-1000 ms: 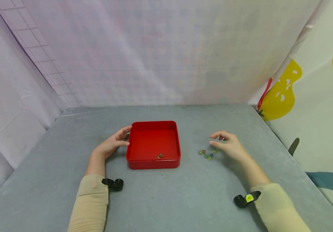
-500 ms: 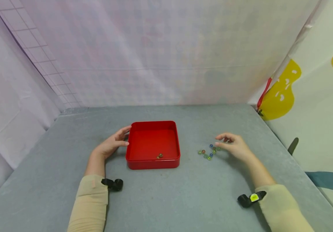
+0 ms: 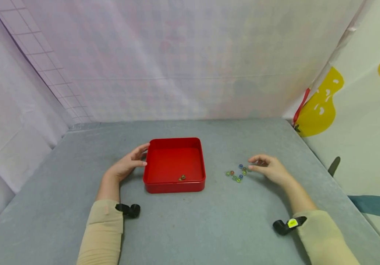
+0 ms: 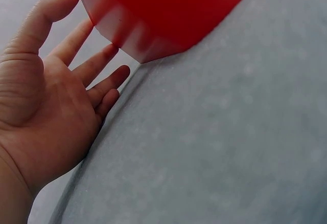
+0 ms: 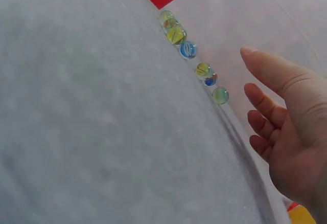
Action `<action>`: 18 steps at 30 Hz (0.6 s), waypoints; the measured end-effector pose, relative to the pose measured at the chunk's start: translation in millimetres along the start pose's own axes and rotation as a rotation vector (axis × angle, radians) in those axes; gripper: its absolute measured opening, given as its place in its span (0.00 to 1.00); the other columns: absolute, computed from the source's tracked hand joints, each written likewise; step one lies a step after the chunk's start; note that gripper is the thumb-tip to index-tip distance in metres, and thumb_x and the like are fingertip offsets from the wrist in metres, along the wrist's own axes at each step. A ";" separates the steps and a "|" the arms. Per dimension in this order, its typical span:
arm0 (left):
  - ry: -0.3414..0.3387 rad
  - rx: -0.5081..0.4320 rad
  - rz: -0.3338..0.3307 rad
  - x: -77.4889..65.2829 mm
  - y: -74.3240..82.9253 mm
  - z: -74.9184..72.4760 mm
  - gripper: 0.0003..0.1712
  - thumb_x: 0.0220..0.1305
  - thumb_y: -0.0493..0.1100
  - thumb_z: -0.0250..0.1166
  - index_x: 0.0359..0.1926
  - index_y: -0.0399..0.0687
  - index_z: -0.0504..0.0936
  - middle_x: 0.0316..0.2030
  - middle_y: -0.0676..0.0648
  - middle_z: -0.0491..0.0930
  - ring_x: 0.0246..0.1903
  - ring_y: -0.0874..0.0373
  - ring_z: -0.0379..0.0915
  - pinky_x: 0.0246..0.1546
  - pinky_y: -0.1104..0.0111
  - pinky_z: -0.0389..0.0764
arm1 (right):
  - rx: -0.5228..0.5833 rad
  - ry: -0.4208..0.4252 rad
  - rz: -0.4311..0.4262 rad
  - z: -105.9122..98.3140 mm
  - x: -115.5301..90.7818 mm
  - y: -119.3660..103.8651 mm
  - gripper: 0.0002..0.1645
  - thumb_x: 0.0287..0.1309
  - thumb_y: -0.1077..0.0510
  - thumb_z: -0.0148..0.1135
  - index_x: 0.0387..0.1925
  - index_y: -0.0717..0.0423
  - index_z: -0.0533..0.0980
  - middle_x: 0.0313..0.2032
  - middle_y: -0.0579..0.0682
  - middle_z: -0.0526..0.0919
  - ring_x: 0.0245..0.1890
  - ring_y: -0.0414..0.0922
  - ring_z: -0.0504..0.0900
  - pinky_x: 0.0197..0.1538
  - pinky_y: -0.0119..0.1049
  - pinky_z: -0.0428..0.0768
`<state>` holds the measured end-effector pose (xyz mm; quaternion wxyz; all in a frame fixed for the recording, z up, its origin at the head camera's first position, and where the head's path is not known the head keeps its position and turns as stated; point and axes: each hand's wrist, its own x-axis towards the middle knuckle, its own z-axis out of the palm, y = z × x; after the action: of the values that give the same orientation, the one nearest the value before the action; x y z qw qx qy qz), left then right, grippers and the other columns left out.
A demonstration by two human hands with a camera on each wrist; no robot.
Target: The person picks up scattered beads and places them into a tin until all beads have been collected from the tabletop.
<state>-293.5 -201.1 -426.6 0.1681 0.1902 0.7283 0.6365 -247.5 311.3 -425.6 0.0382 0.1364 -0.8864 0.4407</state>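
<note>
A square red tray (image 3: 176,162) sits on the grey table, with a couple of marbles (image 3: 183,177) inside by its front wall. My left hand (image 3: 128,165) rests its fingertips and thumb against the tray's left side, fingers loosely extended. In the left wrist view the fingers (image 4: 97,65) lie along the red wall. To the right of the tray several glass marbles (image 3: 241,176), green, yellow, blue and reddish, form a loose cluster. My right hand (image 3: 270,170) hovers just right of that cluster, fingers relaxed. In the right wrist view nothing shows between its thumb and fingers, close by a green marble (image 5: 220,95).
The grey table (image 3: 190,228) extends to a pale curtain (image 3: 183,62) at the back. On the right hangs a white cloth with yellow shapes (image 3: 320,106). Both wrists carry small black cameras, one left (image 3: 131,210) and one right (image 3: 284,227).
My right hand has drawn back to the right from over the marbles, uncovering blue and green ones. The left hand and the tray have stayed in place.
</note>
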 end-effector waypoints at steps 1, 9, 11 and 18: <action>0.001 0.000 -0.001 0.0 0.0 0.0 0.41 0.64 0.33 0.59 0.74 0.47 0.51 0.73 0.43 0.48 0.69 0.43 0.43 0.62 0.42 0.52 | -0.005 -0.001 0.005 0.2 0.0 1.0 0.18 0.56 0.54 0.68 0.45 0.62 0.80 0.43 0.56 0.80 0.38 0.44 0.72 0.39 0.33 0.70; 0.005 0.004 -0.005 0.6 -0.7 0.0 0.41 0.64 0.34 0.59 0.74 0.48 0.51 0.72 0.43 0.49 0.69 0.43 0.44 0.62 0.42 0.52 | 0.004 -0.009 0.029 2.5 -0.6 5.7 0.19 0.55 0.55 0.69 0.45 0.63 0.80 0.43 0.57 0.80 0.38 0.45 0.71 0.39 0.34 0.69; 0.003 0.003 -0.004 0.8 -0.6 0.0 0.41 0.64 0.34 0.59 0.74 0.48 0.51 0.72 0.43 0.49 0.69 0.43 0.44 0.62 0.42 0.52 | 0.004 -0.014 0.033 2.9 -0.7 6.7 0.19 0.55 0.54 0.69 0.45 0.63 0.80 0.42 0.56 0.80 0.38 0.45 0.72 0.39 0.34 0.69; 0.002 0.003 -0.004 -0.3 0.8 0.0 0.41 0.65 0.33 0.58 0.74 0.48 0.51 0.73 0.43 0.48 0.69 0.43 0.43 0.63 0.42 0.51 | -0.012 -0.047 0.047 2.8 -0.4 10.0 0.18 0.55 0.55 0.69 0.44 0.63 0.80 0.37 0.53 0.79 0.36 0.46 0.72 0.37 0.35 0.70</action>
<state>-293.3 -201.2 -425.8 0.1684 0.1883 0.7300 0.6351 -249.7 315.0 -435.1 0.0076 0.1255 -0.8926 0.4330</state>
